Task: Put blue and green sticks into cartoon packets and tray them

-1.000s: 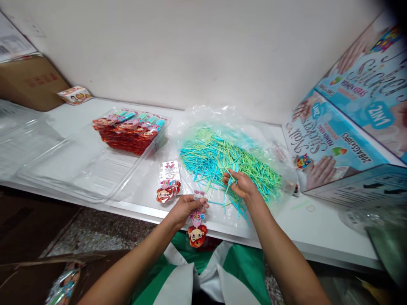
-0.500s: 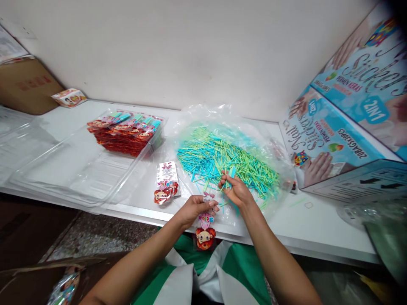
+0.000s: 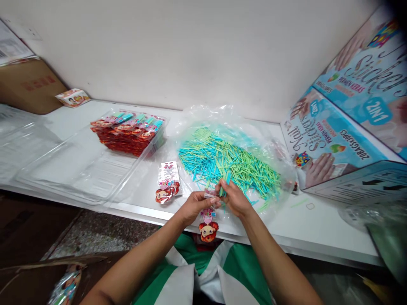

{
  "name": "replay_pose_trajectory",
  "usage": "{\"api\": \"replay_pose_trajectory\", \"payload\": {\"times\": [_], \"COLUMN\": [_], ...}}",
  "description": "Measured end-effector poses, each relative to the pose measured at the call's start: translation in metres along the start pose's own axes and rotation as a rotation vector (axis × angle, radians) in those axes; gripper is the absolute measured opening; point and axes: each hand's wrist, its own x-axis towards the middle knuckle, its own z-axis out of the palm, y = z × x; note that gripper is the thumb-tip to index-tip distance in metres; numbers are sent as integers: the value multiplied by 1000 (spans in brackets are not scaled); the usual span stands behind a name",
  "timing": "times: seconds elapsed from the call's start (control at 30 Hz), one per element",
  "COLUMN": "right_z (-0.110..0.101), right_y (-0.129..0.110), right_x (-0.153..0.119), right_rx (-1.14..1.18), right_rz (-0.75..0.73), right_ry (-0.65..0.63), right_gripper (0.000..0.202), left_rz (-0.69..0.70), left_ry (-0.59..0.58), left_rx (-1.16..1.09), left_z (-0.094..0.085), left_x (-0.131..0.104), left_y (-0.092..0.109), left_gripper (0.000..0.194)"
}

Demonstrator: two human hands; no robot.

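Note:
Pinched in my left hand (image 3: pixel 196 206) is a small candy packet (image 3: pixel 209 231) with a red-haired cartoon figure, hanging figure-down over the table's front edge. My right hand (image 3: pixel 234 195) is closed on a small bunch of blue and green sticks (image 3: pixel 227 177), close beside the packet's upper end. Behind both hands a heap of thin green and blue sticks (image 3: pixel 219 148) lies on a clear plastic bag (image 3: pixel 203 113). Left of the heap, a few more flat packets (image 3: pixel 167 186) lie overlapped on the table.
A clear plastic tray (image 3: pixel 79 173) on the left holds stacked packets (image 3: pixel 127 133) with sticks in them. Printed blue boxes (image 3: pixel 333 127) stand at the right. A cardboard box (image 3: pixel 30 87) and a small carton (image 3: pixel 73 98) are at the back left. A rubber band (image 3: pixel 310 206) lies at right.
My right hand has drawn the bunch of sticks in toward the packet, so the two hands are now nearly touching. The packet has risen slightly in my left hand.

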Motion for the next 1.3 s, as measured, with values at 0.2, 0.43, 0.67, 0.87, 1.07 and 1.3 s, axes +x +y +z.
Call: {"api": "replay_pose_trajectory", "payload": {"times": [0.2, 0.43, 0.67, 0.87, 1.07, 1.3], "right_z": [-12, 2, 11, 15, 13, 18], "right_y": [-39, -64, -70, -72, -75, -62], "right_x": [-10, -15, -13, -11, -5, -12], "right_rx": [-930, -1384, -1533, -1626, -1570, -1800], "right_rz": [-143, -186, -74, -15, 5, -27], "right_ry": [-134, -410, -564, -605, -676, -578], "right_gripper": [31, 30, 31, 34, 37, 37], "left_rz": [26, 146, 351, 496, 491, 446], "left_ry": [157, 175, 223, 220, 221, 167], "left_rx": [88, 442, 1035, 1342, 1259, 1406], "left_z": [-6, -9, -11, -11, -13, -12], "left_x": [-5, -5, -16, -18, -19, -18], "left_y": [17, 19, 24, 27, 25, 21], "left_gripper": [28, 26, 21, 20, 21, 25]}}
